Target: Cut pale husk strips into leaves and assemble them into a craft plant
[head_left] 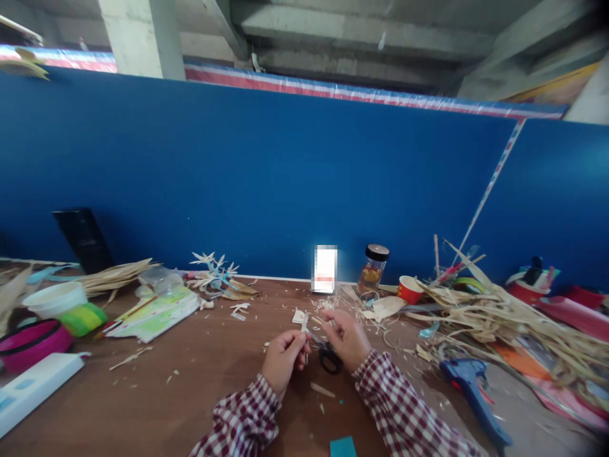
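My left hand (284, 357) is closed, thumb against forefinger, on a small pale strip (304, 324) that sticks up from the fingertips. My right hand (349, 339) is just to the right, thumb and forefinger curved towards the strip with a gap between them; pale bits show close to its fingertips. Black-handled scissors (330, 362) lie on the table between the hands, their blades partly hidden. A small pale square piece (299, 316) is just behind the left hand. Shavings (323, 388) are scattered around on the brown table (200, 381).
Behind the hands stand a lit phone (324, 270), a black-lidded jar (374, 270) and a red paper cup (409, 289). Dried husk strips (514, 317) and a blue glue gun (476, 397) lie right. Left are flower-like pieces (216, 270), a pad (155, 317) and a power strip (38, 390).
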Demonstrator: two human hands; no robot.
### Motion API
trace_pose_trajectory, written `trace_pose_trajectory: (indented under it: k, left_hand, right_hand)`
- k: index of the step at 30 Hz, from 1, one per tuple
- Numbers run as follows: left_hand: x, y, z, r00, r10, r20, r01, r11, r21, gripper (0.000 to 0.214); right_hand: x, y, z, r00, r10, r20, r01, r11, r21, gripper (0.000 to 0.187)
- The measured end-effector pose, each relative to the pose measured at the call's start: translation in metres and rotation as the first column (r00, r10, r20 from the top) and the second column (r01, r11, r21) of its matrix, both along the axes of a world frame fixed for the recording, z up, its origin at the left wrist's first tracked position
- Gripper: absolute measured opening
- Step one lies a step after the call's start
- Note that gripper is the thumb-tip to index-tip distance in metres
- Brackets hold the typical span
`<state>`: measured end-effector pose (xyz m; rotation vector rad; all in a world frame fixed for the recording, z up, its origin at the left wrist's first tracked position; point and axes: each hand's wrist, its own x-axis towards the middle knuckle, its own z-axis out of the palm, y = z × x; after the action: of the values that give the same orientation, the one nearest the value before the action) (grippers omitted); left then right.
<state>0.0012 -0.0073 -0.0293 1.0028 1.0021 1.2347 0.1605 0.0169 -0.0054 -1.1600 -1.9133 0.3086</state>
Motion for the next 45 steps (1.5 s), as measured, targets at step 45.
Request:
trace_pose_trajectory:
  k: [45]
  left_hand:
    - [0.005,-0.003,-0.001,0.978,-0.141,-0.155,0.145,0.989,0.011,0.028]
  right_hand:
    - [-0.02,-0.017,0.008,0.986,0.076,-0.151,-0.115,0.955,-0.273,0.021]
